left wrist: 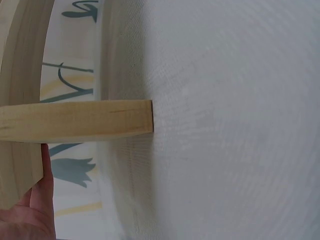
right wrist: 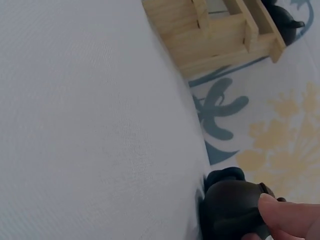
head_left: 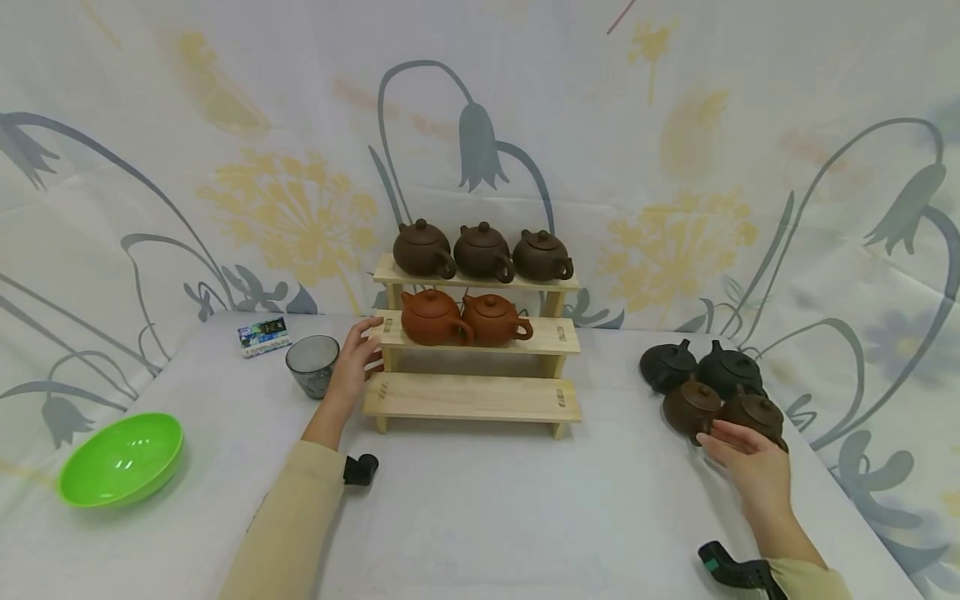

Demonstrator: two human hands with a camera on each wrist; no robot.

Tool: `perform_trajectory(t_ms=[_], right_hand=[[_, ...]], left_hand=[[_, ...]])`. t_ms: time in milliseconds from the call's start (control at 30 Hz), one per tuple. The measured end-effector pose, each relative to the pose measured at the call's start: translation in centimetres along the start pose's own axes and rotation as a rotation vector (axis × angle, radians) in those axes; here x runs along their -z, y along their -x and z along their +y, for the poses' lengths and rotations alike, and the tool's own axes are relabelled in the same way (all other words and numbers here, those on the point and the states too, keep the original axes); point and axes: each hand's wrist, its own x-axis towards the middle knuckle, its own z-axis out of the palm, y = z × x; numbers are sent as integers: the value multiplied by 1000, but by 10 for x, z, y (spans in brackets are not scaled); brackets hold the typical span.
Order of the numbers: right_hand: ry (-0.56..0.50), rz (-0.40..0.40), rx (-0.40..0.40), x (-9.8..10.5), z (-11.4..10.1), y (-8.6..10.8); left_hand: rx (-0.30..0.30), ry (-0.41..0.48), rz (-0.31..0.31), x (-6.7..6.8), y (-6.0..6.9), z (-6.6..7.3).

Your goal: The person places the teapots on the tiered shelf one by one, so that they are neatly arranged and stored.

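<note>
A stepped wooden stand [head_left: 472, 400] is at the centre in the head view, with three dark brown teapots [head_left: 482, 250] on top and two reddish-brown teapots [head_left: 495, 321] on the middle step. My left hand [head_left: 351, 367] grips the left end of that middle step; in the left wrist view its fingers [left wrist: 44, 205] pass behind the board. On the right, my right hand [head_left: 753, 471] pinches at a brown teapot [head_left: 692, 406] in a cluster. Another brown teapot [head_left: 753, 414] stands beside it, partly behind the fingers. The right wrist view shows a thumb [right wrist: 285, 215] against dark teapot clay.
Two black teapots [head_left: 667, 367] stand behind the brown pair. Left of the stand are a grey glass cup [head_left: 312, 367] and a small colourful box [head_left: 263, 337]. A bright green bowl [head_left: 123, 458] sits at the far left. Behind the white-covered table [head_left: 525, 517] hangs a flower-patterned cloth.
</note>
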Motion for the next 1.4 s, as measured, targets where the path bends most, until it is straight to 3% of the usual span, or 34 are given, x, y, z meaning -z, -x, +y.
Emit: perform_trajectory(t_ms=[267,700,1100,1400], right_hand=[[30,-46,-25,-4,2,-6],[-112,-105,-22,10,9,-13],[-150,-63,-41,7,11,-13],[-136,-147,-6,2,-2,-9]], left_hand=[[-4,-1,-4,0,1,2],[-23,-23,-5,2,-3,0],[-20,-13,-9,1,-2,-3],[-21,-16,-7,2,-2,-4]])
